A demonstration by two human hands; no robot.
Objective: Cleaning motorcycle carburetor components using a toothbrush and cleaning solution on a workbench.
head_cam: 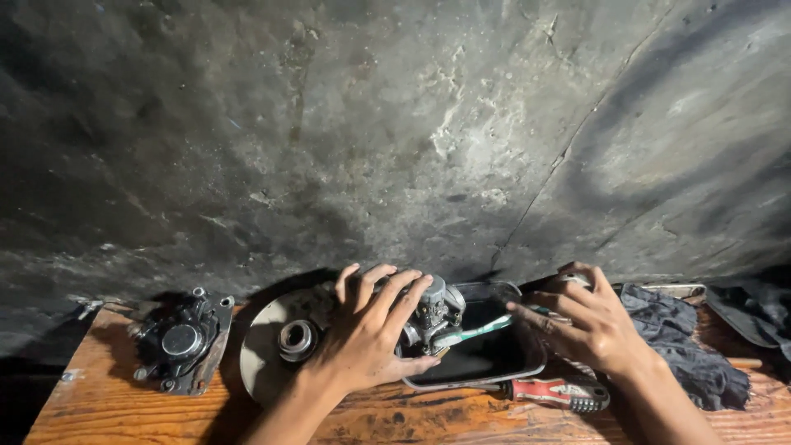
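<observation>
- Fingers of the left hand [371,334] wrapped a lumpy metal carburettor [432,317], beside a round disc [268,346].
- Right hand [589,321] pinched a thin green-handled brush [482,330] over a glossy dark tray [494,363].
- Red-handled screwdriver [552,393] lay below the right hand on grainy wood.

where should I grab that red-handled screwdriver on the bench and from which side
Take the red-handled screwdriver by its ribbed red grip, coming from above at the bench's front edge. The grip lies flat and bare, while its shaft runs under the dark tray.

Dull grey metal carburetor [430,317], worn varnished wooden bench [428,416], rough stained concrete wall [395,124].
</observation>
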